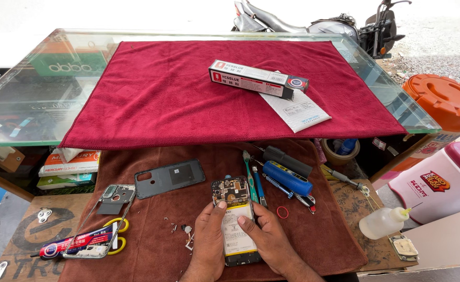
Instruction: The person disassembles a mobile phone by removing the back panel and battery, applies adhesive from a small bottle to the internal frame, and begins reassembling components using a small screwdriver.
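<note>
Opened phone (235,219) lies face-down on brown cloth (151,245), back cover (170,178) off, battery and board exposed. Left hand (209,245) and right hand (271,243) clasp its 2 long edges, thumbs pressing the battery — judged mid-disassembly; next move needs careful prying. Long white-and-red box (256,79) and white leaflet (298,110) rest on the red towel (162,99); red glue tube (76,244) lower left.

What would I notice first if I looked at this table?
Probably the big red towel spread over the glass counter, with a long glue box on it. Below, on a brown cloth, the left hand and right hand hold an opened phone with its insides showing. An orange lid glows at the far right.
</note>
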